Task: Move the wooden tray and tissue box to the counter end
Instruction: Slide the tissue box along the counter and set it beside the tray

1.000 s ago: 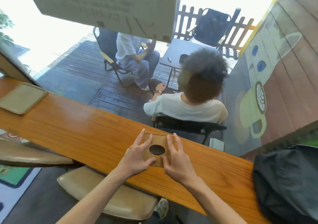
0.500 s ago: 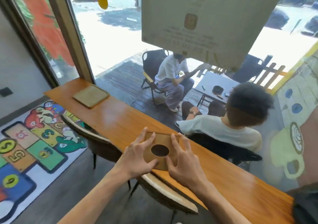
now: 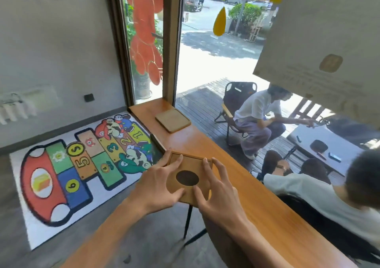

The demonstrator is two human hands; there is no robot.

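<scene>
Tissue box: the square wooden tissue box [image 3: 189, 179] with a dark oval hole in its top is held between both hands, over the near edge of the counter [image 3: 236, 185]; whether its base touches the wood is not clear.
Left hand: the left hand [image 3: 159, 187] clasps the box's left side, fingers spread along the far edge, thumb on the top near the hole.
Right hand: the right hand [image 3: 218, 193] clasps the right side, fingers over the top, thumb by the near corner.
Wooden tray: the flat wooden tray [image 3: 173, 120] lies near the far end of the counter, beside the window frame [image 3: 121, 47], well apart from the box.
Change from half a second ago: the view has swung left, so the counter end, the wall and the hopscotch mat [image 3: 82, 165] now fill more of the frame; the grip on the box is unchanged, and the tray sits where it was on the counter.
Outside: two people sit beyond the glass at a table.
</scene>
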